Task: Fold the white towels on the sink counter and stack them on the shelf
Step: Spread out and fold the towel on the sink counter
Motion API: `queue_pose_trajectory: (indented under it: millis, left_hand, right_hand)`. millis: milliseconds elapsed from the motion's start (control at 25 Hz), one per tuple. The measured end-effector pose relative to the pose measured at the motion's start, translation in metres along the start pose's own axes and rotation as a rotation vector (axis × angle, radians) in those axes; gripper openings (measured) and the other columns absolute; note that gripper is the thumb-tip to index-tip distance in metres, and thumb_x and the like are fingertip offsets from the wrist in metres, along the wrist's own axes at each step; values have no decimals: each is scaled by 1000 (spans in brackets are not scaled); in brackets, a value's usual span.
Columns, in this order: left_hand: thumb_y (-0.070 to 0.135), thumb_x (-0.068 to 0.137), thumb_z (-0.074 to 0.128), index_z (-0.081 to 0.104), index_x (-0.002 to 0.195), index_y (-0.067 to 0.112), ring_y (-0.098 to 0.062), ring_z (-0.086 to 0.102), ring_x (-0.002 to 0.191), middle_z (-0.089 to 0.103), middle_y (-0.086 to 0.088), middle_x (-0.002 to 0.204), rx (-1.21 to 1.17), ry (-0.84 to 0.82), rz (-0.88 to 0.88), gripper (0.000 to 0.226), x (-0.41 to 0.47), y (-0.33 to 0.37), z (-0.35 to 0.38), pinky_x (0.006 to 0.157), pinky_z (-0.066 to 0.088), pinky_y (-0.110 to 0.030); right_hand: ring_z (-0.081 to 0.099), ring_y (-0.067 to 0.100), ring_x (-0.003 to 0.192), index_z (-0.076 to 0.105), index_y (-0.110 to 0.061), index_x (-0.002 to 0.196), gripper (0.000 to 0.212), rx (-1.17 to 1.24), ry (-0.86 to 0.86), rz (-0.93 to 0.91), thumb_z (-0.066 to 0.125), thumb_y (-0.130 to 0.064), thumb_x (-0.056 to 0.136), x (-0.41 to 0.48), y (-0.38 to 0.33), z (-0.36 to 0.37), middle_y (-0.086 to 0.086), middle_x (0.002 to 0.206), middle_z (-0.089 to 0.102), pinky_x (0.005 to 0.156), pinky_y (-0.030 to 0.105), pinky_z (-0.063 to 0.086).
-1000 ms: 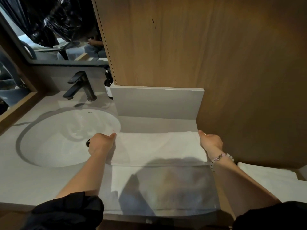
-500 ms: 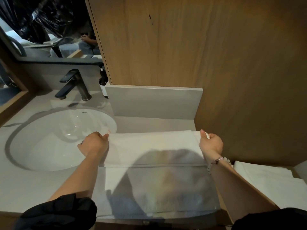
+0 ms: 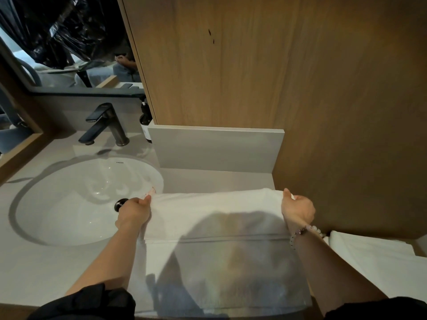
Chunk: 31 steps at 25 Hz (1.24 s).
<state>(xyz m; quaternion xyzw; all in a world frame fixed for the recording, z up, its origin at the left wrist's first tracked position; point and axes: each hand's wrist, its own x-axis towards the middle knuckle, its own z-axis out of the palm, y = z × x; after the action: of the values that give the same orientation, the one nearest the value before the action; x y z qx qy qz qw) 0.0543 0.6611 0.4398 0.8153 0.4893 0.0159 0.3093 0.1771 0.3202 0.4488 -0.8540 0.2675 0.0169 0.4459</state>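
A white towel [image 3: 215,213] lies spread on the grey sink counter [image 3: 46,269], right of the basin, with its far part doubled over toward me. My left hand [image 3: 134,212] pinches the towel's far left corner at the basin's rim. My right hand [image 3: 298,210], with a bead bracelet on the wrist, pinches the far right corner next to the wooden wall. The folded flap's edge runs across the towel between my forearms. Folded white towels [image 3: 379,262] sit lower at the right, on a surface that is mostly hidden.
An oval white basin [image 3: 76,204] with a dark tap [image 3: 104,125] fills the counter's left. A dark pump bottle [image 3: 146,125] stands behind a grey upstand [image 3: 215,148]. Wooden panelling [image 3: 300,88] rises behind and to the right. A mirror [image 3: 64,42] hangs at upper left.
Both hands have stayed on the towel's far corners and drawn slightly toward me. The view shifted a little; the fold itself looks the same.
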Motion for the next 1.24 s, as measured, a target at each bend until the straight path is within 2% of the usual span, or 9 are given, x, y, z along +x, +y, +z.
queue_pose_trajectory:
  millis: [120,400,520,720,920,1000,1120,1200,1240]
  left_hand:
    - [49,94,41,59,76,14,-31,57,98,63,-10,88,108,24,52,43,1,12,-9,88,40,-36]
    - [43,98,31,60,100,12,-27,60,95,65,-7,98,583,136,258,43,6,26,-3,90,34,-35]
    - [33,100,30,60,99,8,-34,59,94,64,-15,98,480,192,293,40,4,26,0,83,39,-36]
    - [31,99,38,63,81,-3,-39,58,92,65,-25,92,130,116,150,46,19,14,-4,74,40,-36]
    - [31,100,35,63,90,-8,-40,56,99,64,-27,98,81,50,132,49,18,9,2,78,38,-36]
    - [33,100,36,59,100,-7,-40,55,103,62,-27,106,141,111,137,46,13,14,0,81,39,-39]
    - [28,96,41,55,115,-2,-40,55,106,58,-24,114,252,354,423,38,-17,36,16,86,42,-44]
    - [31,92,35,52,126,2,-39,51,118,53,-23,127,301,276,768,48,-49,53,46,97,39,-46]
    - [33,94,30,41,138,7,-34,37,134,41,-18,143,345,156,852,53,-64,58,63,108,28,-45]
  right_hand:
    - [54,38,113,65,-1,106,48,-53,-23,-11,54,-45,90,1,-5,-1,20,119,61,90,37,43]
    - [52,35,117,57,-12,127,49,-197,21,-86,51,-46,92,1,-8,6,15,128,57,92,38,43]
    - [52,35,117,59,-12,124,47,-175,52,-80,49,-46,93,3,-8,7,15,127,57,92,38,42]
    - [54,37,112,64,-1,108,49,-88,103,-36,49,-45,93,13,2,6,20,116,62,89,38,43]
    - [56,39,104,63,2,102,51,-100,116,-166,48,-46,93,13,11,14,23,108,63,83,38,43]
    - [53,37,107,60,-3,104,43,-171,187,-218,52,-43,91,8,8,15,21,111,61,86,40,39]
    - [50,32,117,59,-9,113,38,-348,268,-592,52,-35,86,-21,2,31,15,121,57,93,40,27]
    - [54,31,119,64,-11,113,44,-459,109,-920,42,-35,83,-50,2,53,13,124,60,98,43,24]
    - [54,30,122,64,-11,116,47,-513,6,-1027,39,-34,84,-63,6,66,13,127,59,102,45,23]
